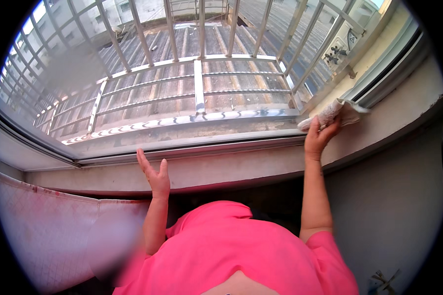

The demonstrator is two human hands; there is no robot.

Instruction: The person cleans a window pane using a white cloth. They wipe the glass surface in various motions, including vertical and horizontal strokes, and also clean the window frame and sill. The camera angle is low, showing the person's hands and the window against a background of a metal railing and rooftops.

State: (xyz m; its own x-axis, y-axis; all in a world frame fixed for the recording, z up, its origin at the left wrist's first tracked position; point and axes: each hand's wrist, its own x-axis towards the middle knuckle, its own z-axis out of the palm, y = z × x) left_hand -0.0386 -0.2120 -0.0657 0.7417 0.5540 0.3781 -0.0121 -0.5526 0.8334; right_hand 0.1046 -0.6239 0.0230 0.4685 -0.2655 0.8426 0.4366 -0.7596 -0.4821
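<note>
My right hand (320, 138) grips a whitish cloth (339, 112) at the lower right corner of the window frame (387, 68). Part of the cloth spreads over the frame and the wall beside it, and its far edge is blurred. My left hand (157, 180) is raised near the bottom frame rail (192, 147), fingers apart and nothing in it. Whether its fingertips touch the glass or the rail, I cannot tell. Below the rail runs a pale window sill (236, 167).
Metal security bars (201, 86) stand outside the window, above a corrugated roof (162, 48). A quilted pale mattress or pad (48, 221) leans at the lower left. A grey wall (384, 191) rises on the right. Smudges blur the view at the left.
</note>
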